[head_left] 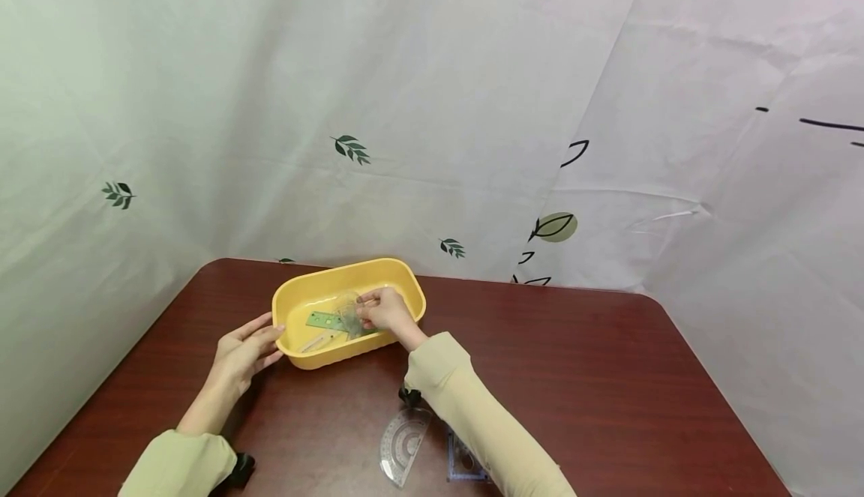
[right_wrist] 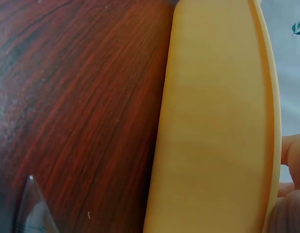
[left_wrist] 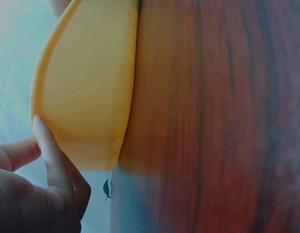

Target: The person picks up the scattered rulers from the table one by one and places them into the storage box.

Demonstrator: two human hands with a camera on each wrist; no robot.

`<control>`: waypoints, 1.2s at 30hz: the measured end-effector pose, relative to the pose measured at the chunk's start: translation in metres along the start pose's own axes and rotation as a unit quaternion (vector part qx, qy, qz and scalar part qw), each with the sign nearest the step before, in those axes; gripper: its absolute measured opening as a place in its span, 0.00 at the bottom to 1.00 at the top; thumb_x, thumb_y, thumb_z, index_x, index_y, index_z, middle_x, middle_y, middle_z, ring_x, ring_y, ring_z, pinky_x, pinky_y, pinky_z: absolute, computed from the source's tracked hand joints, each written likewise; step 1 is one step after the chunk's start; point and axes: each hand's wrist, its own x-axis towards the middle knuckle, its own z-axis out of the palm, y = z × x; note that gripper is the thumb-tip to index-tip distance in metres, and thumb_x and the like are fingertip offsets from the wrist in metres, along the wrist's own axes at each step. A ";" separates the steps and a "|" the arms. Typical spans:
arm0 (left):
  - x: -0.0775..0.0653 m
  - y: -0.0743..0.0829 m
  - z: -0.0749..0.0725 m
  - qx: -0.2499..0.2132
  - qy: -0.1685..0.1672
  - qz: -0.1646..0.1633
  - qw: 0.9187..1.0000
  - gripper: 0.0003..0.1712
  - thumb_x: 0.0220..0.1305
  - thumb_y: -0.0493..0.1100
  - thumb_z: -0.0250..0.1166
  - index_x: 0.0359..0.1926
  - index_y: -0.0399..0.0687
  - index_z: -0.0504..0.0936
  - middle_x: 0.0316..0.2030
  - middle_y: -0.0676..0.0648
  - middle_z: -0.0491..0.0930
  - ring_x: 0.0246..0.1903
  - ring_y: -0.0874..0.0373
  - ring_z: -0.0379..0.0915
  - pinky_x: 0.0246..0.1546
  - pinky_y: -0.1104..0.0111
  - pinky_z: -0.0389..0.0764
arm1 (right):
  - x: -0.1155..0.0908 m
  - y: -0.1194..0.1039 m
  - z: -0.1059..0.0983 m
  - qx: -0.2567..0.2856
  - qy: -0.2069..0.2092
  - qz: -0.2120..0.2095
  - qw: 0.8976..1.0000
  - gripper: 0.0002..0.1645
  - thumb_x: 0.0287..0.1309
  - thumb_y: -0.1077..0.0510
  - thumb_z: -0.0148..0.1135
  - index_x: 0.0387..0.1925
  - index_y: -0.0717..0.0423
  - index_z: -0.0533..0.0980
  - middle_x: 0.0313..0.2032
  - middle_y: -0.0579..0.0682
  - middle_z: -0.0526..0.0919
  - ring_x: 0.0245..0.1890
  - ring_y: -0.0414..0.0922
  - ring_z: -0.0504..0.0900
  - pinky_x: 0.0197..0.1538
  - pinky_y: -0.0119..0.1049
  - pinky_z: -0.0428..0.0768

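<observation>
Both Hands at the Yellow Tray

Seen from the head camera, the left hand [head_left: 239, 351] pinches the yellow tray [head_left: 331, 283] by its rim at nine o'clock. The right hand [head_left: 383, 309] reaches inside at three, fingertips at a clear piece [head_left: 347, 313]; whether they grip it cannot be told. A green ruler [head_left: 325, 321] lies toward nine. On the table [head_left: 574, 377], a protractor [head_left: 403, 444] sits at the tray's five o'clock.

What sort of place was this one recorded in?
Probably an indoor tabletop workspace, perhaps a makeshift recording corner: creased, pale sheeting with printed leaves hangs behind and on both sides of a dark red wood-grain table, on which a clear protractor lies.
</observation>
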 end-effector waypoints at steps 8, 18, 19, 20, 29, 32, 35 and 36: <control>0.000 0.001 0.000 -0.005 -0.004 0.001 1.000 0.43 0.65 0.40 0.62 0.74 0.42 0.51 0.24 0.69 0.80 0.26 0.72 0.78 0.30 0.78 0.84 | -0.002 -0.002 0.000 -0.031 0.003 -0.004 1.000 0.16 0.61 0.68 0.60 0.50 0.67 0.78 0.39 0.58 0.85 0.30 0.46 0.85 0.28 0.29 0.84; 0.001 0.000 0.000 -0.008 -0.004 0.003 1.000 0.42 0.64 0.39 0.63 0.74 0.41 0.51 0.25 0.68 0.80 0.26 0.72 0.78 0.30 0.78 0.84 | -0.002 -0.001 0.002 -0.068 0.015 -0.002 0.998 0.19 0.62 0.64 0.60 0.54 0.64 0.77 0.44 0.57 0.82 0.31 0.49 0.85 0.29 0.29 0.82; 0.001 0.000 -0.001 -0.009 -0.004 0.003 1.000 0.43 0.64 0.39 0.63 0.74 0.41 0.51 0.24 0.68 0.80 0.26 0.72 0.78 0.30 0.78 0.84 | -0.003 -0.001 0.002 -0.077 0.017 -0.007 0.997 0.19 0.62 0.63 0.60 0.54 0.64 0.77 0.45 0.57 0.82 0.32 0.47 0.84 0.29 0.28 0.81; 0.000 0.000 -0.001 -0.009 -0.004 0.002 1.000 0.43 0.64 0.40 0.63 0.74 0.41 0.51 0.24 0.68 0.80 0.26 0.72 0.79 0.30 0.78 0.84 | -0.004 0.000 0.002 -0.086 0.019 -0.014 0.996 0.18 0.63 0.63 0.59 0.54 0.64 0.77 0.46 0.58 0.82 0.32 0.46 0.84 0.28 0.27 0.79; -0.001 0.000 -0.002 -0.011 -0.009 0.000 1.000 0.44 0.64 0.40 0.64 0.74 0.41 0.51 0.25 0.68 0.80 0.27 0.72 0.80 0.31 0.78 0.84 | -0.009 0.002 0.003 -0.122 0.057 -0.085 0.987 0.17 0.67 0.62 0.53 0.54 0.61 0.77 0.48 0.56 0.82 0.46 0.49 0.83 0.27 0.25 0.73; 0.000 0.000 -0.002 -0.011 -0.012 -0.001 1.000 0.43 0.64 0.40 0.63 0.74 0.41 0.50 0.25 0.68 0.81 0.27 0.72 0.80 0.31 0.78 0.84 | -0.011 0.001 0.000 -0.120 0.072 -0.113 0.984 0.17 0.64 0.62 0.56 0.52 0.61 0.79 0.46 0.56 0.83 0.43 0.48 0.83 0.31 0.25 0.77; 0.000 0.000 -0.001 -0.013 -0.012 -0.002 1.000 0.43 0.64 0.40 0.63 0.74 0.41 0.51 0.25 0.68 0.81 0.27 0.72 0.80 0.31 0.78 0.84 | -0.014 -0.002 -0.005 -0.113 0.083 -0.137 0.981 0.16 0.60 0.63 0.60 0.50 0.61 0.80 0.45 0.58 0.83 0.39 0.47 0.83 0.31 0.25 0.79; 0.001 0.000 -0.001 -0.014 -0.012 -0.002 1.000 0.43 0.64 0.40 0.63 0.74 0.41 0.51 0.25 0.68 0.81 0.27 0.72 0.80 0.31 0.78 0.84 | -0.016 -0.003 -0.007 -0.112 0.084 -0.143 0.980 0.16 0.60 0.63 0.61 0.50 0.61 0.80 0.45 0.58 0.83 0.38 0.47 0.83 0.31 0.25 0.79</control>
